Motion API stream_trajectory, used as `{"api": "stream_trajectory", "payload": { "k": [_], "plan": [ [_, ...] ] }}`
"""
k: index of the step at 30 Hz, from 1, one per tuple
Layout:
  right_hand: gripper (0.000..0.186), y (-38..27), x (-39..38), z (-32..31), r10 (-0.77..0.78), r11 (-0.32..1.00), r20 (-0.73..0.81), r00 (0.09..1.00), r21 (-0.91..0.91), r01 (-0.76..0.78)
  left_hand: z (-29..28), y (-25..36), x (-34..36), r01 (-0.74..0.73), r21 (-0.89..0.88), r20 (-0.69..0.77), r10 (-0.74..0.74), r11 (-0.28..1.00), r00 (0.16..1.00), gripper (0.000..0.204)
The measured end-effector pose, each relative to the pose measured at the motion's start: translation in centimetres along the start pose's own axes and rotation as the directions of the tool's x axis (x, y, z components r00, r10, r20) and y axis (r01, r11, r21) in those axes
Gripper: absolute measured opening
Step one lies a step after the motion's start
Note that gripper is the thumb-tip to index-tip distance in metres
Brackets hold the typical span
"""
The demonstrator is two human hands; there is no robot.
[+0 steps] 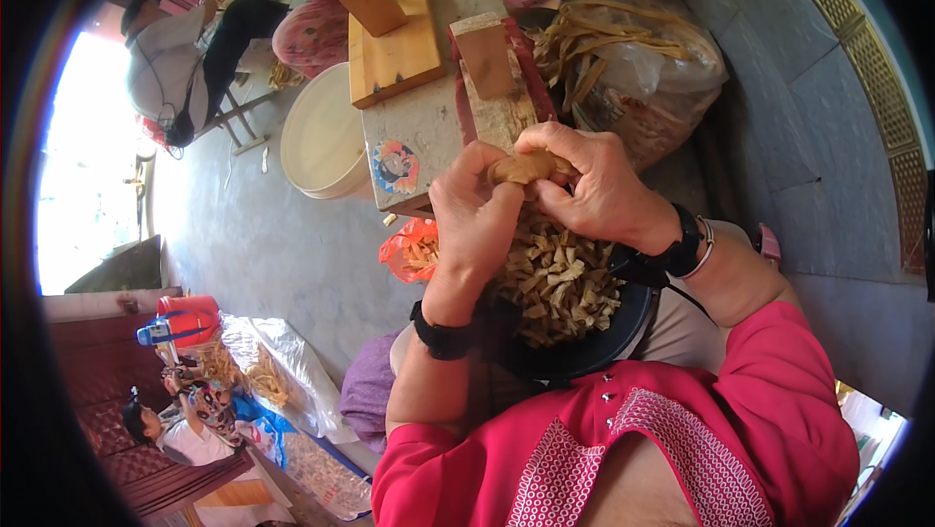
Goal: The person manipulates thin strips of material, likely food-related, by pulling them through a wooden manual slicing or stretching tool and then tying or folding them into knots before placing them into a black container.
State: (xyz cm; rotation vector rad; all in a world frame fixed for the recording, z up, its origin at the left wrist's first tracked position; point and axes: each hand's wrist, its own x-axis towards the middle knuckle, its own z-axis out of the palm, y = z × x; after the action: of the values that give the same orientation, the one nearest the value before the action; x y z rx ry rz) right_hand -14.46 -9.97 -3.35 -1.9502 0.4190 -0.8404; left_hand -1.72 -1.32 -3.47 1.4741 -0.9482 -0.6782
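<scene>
Between my two hands is a tan, leathery folded strip (529,169), which looks like dried plant food, though its exact kind is unclear. My left hand (472,215) pinches its left end with thumb and forefinger. Closed on its right end is my right hand (596,188). Just below them, a dark bowl (638,320) in my lap holds a heap of short, pale brown cut pieces (565,283). Beyond my hands, a narrow wooden board with an upright block (487,61) lies on a stone-like bench (394,128).
A second wooden stand (394,74) sits on the bench, before a person in patterned clothes. On its right is a clear bag (653,59) of long strips. A white bucket (317,152) and red bag (409,249) stand left. Other people sit farther left.
</scene>
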Motion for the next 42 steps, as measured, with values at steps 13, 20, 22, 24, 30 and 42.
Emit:
{"api": "stream_trajectory", "payload": {
  "k": [13,20,22,24,30,42],
  "plan": [
    [0.010,0.5,0.9,-2.2,0.194,0.823,0.370,0.909,0.443,-0.356,-0.3,1.5,-0.6,-0.290,0.270,-0.015,0.305,0.918,0.952,0.019],
    [0.015,0.6,0.8,-0.8,0.363,0.659,0.277,0.890,0.598,-0.456,-0.2,1.2,-0.4,-0.425,0.365,0.004,0.454,0.829,0.891,0.021],
    [0.014,0.4,1.1,-1.4,0.340,0.719,0.309,0.888,0.524,-0.457,0.1,1.4,-0.5,-0.501,0.481,0.014,0.565,0.719,0.825,0.017],
    [0.014,1.1,1.3,-2.1,0.323,0.773,0.338,0.884,0.444,-0.452,0.8,1.9,-1.1,-0.424,0.429,-0.059,0.494,0.797,0.868,0.016],
    [0.013,1.7,1.1,-2.1,0.292,0.448,0.525,0.799,0.664,-0.599,0.0,0.7,-0.3,-0.238,0.306,-0.157,0.295,0.922,0.943,0.017],
    [0.014,3.0,0.0,-1.9,0.205,0.144,0.496,0.844,0.837,-0.527,1.1,1.8,-1.1,-0.428,0.341,-0.039,0.467,0.837,0.883,0.011]
  ]
}}
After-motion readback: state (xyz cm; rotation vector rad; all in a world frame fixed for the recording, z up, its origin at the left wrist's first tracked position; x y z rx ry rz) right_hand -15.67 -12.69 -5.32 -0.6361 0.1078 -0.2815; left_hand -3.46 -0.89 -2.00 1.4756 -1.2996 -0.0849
